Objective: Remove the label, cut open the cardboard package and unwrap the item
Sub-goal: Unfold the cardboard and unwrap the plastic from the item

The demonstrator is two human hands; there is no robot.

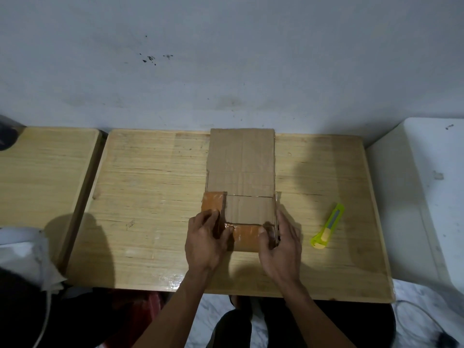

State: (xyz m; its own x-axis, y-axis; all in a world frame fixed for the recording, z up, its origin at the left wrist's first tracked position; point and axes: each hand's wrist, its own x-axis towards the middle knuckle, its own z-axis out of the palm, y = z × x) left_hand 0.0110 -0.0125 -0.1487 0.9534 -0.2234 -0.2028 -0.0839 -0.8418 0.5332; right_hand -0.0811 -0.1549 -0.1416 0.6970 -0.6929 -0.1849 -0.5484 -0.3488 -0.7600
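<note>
Both hands — left grip [204, 237], right grip [281, 241] — clasp the opened cardboard package's [241, 187] near end between them.

Wooden surface [155, 187] with an opened package and a cutter on it

The pale, grainy wood surface stands against a grey wall. Near its middle lies a cardboard package [242, 169], its long flap folded open toward the wall and brown tape on its near and left flaps; a left hand [204, 243] and a right hand [282, 247] rest on the wood at either side of the box, fingers on its near edge. To the right, well apart from the box, lies a yellow-green utility knife [327, 226]. A second wooden board [42, 172] sits just beside on the left
</note>
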